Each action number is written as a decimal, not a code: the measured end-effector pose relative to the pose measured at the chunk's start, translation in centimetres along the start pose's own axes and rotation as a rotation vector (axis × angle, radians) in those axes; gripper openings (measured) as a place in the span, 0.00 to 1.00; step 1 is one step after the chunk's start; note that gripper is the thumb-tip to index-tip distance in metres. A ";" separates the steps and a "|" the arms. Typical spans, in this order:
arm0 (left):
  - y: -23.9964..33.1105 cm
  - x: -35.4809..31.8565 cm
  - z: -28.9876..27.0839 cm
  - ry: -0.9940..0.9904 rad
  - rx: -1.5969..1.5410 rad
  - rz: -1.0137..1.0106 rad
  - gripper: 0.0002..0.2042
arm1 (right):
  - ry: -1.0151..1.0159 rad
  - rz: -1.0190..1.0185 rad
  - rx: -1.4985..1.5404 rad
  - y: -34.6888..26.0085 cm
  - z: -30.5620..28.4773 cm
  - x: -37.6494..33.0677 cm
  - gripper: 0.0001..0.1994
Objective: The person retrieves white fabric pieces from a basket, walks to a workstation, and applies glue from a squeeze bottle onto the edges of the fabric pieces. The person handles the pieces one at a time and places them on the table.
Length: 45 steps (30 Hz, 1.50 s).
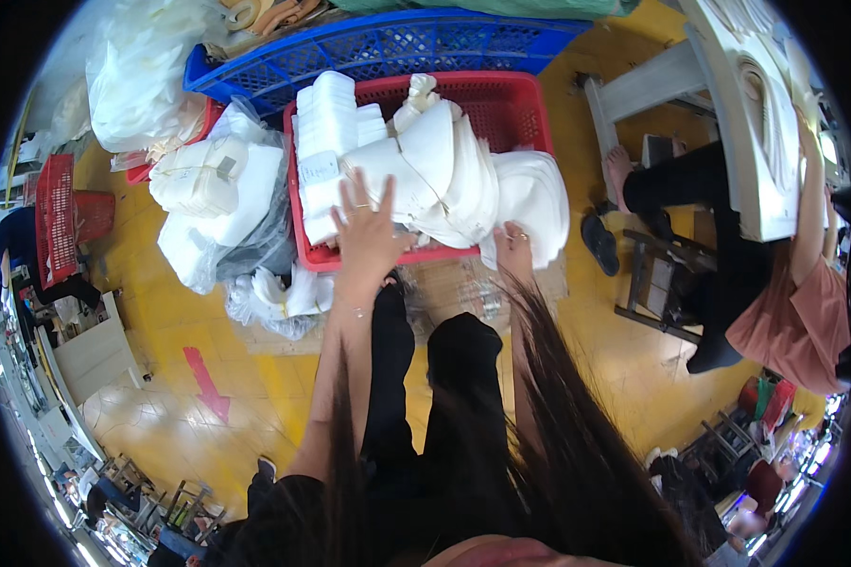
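A red plastic basket in front of me holds bundles of white cut fabric pieces, some tied with string. My left hand is spread over the near left part of the basket, its fingers apart above the white pieces. At the basket's near right corner, a stack of white fabric pieces hangs over the rim. My right hand has its fingers closed on the near edge of this stack. Squarish white bundles fill the basket's left side.
A blue crate stands behind the basket. To the left lie plastic bags with white bundles on the yellow floor. At right, a person sits by a white table, one bare foot near a dark slipper.
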<state>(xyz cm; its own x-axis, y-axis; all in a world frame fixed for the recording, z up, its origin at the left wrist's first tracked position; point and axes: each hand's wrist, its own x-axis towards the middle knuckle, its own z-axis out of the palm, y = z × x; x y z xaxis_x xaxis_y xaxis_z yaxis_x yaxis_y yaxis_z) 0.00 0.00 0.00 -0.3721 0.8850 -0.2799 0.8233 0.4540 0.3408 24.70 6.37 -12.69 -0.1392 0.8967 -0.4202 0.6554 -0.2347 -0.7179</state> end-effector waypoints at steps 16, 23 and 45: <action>-4.7 6.0 5.4 0.031 0.136 0.435 0.51 | 0.187 -0.166 -0.060 -2.0 2.5 2.3 0.25; -4.7 6.4 7.1 0.182 0.159 0.472 0.48 | 0.150 -0.080 -0.074 -1.7 2.2 4.4 0.32; -6.3 8.7 5.7 0.216 0.151 0.625 0.40 | 0.079 -0.155 0.731 -3.8 4.2 4.4 0.33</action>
<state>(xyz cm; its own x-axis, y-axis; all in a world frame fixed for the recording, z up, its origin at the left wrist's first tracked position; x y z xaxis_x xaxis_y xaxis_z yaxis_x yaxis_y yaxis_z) -6.00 4.25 -9.75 0.1292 0.9843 0.1205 0.9566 -0.1558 0.2464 18.51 9.64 -14.17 -0.1181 0.9577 -0.2626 -0.0314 -0.2679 -0.9629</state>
